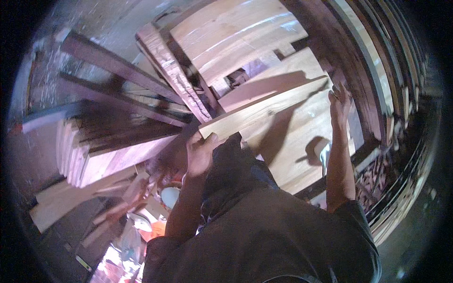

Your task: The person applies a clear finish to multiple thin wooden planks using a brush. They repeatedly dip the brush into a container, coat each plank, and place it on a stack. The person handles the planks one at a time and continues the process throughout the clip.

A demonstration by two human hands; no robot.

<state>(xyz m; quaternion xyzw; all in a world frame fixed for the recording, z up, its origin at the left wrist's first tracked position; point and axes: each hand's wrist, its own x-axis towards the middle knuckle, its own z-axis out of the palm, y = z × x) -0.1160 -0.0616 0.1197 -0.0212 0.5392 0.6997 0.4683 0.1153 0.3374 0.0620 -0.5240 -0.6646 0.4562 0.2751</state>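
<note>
A pale wooden board (264,106) slants across in front of me, rising to the right. My left hand (200,153) grips its left end, the thumb on the near face. At the far right end of the board is my right hand (340,99), fingers slightly apart and loosely bent; it is beside the board's tip, and contact is hard to make out. Beneath the board lie wide flat wooden panels (302,137), crossed by dark shadows of the board and arm. A larger panel (236,35) lies beyond.
A rough-edged timber (177,70) and two dark beams (120,66) lie to the left. Stacked boards (118,158) stand below them. Long planks (377,61) run along the right, with wood scraps (373,181) nearby. A round white lid-like thing (170,197) sits at lower left.
</note>
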